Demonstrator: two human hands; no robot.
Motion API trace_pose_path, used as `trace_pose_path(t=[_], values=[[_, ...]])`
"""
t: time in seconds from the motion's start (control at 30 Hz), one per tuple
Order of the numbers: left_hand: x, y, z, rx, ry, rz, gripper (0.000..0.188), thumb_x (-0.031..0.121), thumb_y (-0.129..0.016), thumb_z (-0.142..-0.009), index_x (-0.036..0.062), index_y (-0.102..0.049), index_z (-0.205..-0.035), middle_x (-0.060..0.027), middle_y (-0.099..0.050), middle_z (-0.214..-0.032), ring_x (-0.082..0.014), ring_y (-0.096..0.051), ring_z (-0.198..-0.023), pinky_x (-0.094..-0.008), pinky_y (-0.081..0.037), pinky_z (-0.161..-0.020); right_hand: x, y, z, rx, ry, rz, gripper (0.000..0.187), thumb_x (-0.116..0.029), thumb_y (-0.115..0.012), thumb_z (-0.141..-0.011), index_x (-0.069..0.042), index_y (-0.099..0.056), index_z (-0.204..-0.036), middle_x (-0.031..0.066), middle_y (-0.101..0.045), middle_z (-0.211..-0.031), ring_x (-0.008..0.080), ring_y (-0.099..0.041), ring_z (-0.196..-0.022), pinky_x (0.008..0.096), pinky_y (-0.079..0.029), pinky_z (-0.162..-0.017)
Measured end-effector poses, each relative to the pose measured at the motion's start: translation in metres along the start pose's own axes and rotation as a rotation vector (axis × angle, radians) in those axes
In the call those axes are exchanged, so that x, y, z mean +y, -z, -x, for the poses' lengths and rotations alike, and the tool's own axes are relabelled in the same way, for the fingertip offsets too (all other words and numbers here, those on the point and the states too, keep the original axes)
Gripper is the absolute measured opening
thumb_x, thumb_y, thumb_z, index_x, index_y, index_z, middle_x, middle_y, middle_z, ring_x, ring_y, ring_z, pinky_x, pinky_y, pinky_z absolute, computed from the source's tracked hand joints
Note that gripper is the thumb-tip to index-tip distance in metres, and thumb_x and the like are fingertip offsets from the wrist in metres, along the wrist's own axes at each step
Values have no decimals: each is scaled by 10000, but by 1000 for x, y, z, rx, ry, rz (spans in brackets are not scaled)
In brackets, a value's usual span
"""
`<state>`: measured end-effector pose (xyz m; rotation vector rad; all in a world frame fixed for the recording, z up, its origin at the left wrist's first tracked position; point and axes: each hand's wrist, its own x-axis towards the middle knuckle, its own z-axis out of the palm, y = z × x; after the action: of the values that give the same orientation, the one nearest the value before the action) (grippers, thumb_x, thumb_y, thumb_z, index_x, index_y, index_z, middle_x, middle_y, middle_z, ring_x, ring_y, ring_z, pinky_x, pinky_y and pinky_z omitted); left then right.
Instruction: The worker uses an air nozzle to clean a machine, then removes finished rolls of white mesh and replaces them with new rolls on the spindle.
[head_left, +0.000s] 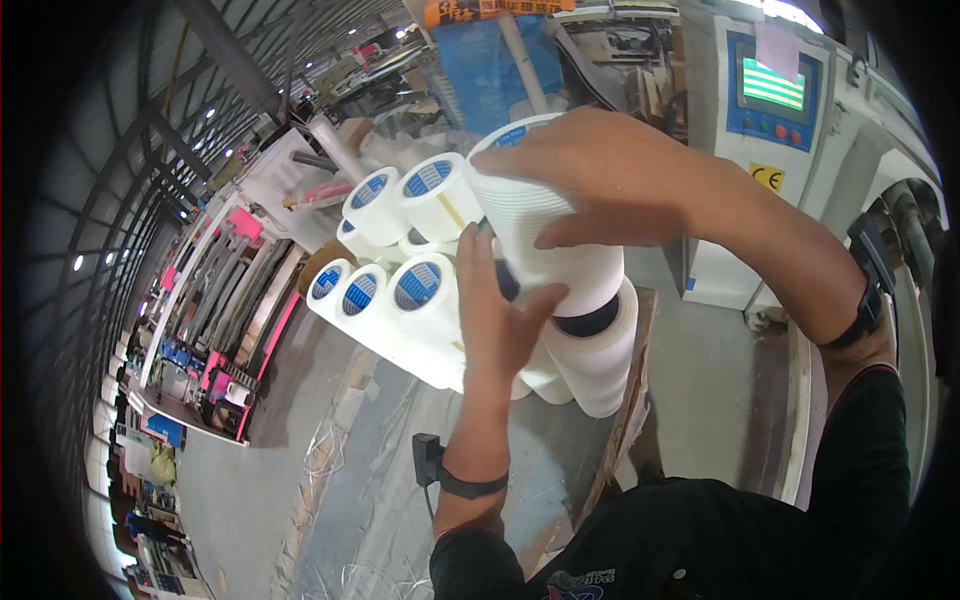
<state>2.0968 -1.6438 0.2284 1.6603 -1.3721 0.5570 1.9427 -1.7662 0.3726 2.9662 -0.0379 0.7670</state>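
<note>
A large white roll [540,245], wound in fine ridges with a blue label at its upper end, leans above another white roll [598,362]. The lower roll's dark core shows under the upper one's bottom edge. My right hand [610,170] grips the upper roll from its top and right side, thumb apart from the fingers. Against the same roll's lower left side lies my left hand [500,320], its fingers pointing up and its thumb across the roll. Left of my hands stand more white rolls [415,315] with blue labels, several of them stacked on a second layer.
The rolls stand on a low board-like base with a rough edge [630,425]. A machine cabinet [735,200] with a lit screen and buttons is at the right. Racks with long rollers [225,310] stand at the left. Plastic sheeting [350,480] lies in front of the rolls.
</note>
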Motion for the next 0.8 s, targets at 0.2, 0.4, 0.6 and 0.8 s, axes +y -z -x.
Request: trace_pose_path(t=[0.2, 0.4, 0.6, 0.8], values=[[-48, 34, -55, 22, 148, 81, 583, 107, -667, -823, 0, -437, -1349, -211, -506, -1297, -333, -617, -977, -373, -522, -802, 23, 18, 50, 443, -16, -81, 594, -222, -666, -819, -39, -485, -1355, 193, -519, -1340, 373, -502, -1211, 419, -367, -1058], [-115, 7, -95, -209, 16, -310, 522, 188, -706, -804, 18, -521, -1262, -203, -570, -1221, -380, -613, -1002, -434, -501, -838, 36, -10, 128, 461, -232, -151, 515, -125, -644, -808, -12, -503, -1290, 224, -548, -1242, 412, -537, -1132, 429, -426, -971], [-123, 13, -111, -84, 59, -207, 389, 236, -730, -786, 10, -642, -1090, -204, -654, -1045, -383, -610, -989, -430, -477, -858, 30, -80, 268, 166, -677, -210, 549, -39, -666, -746, 6, -507, -1270, 229, -538, -1248, 394, -529, -1146, 417, -428, -981], [-27, 92, -156, 147, 25, 262, 380, 156, -706, -849, -9, -601, -1174, -64, -653, -901, -86, -562, -630, -237, -459, -523, -10, -147, 418, -184, -1122, -304, 522, -75, -717, -717, 9, -560, -1207, 205, -618, -1080, 376, -608, -985, 431, -491, -867]])
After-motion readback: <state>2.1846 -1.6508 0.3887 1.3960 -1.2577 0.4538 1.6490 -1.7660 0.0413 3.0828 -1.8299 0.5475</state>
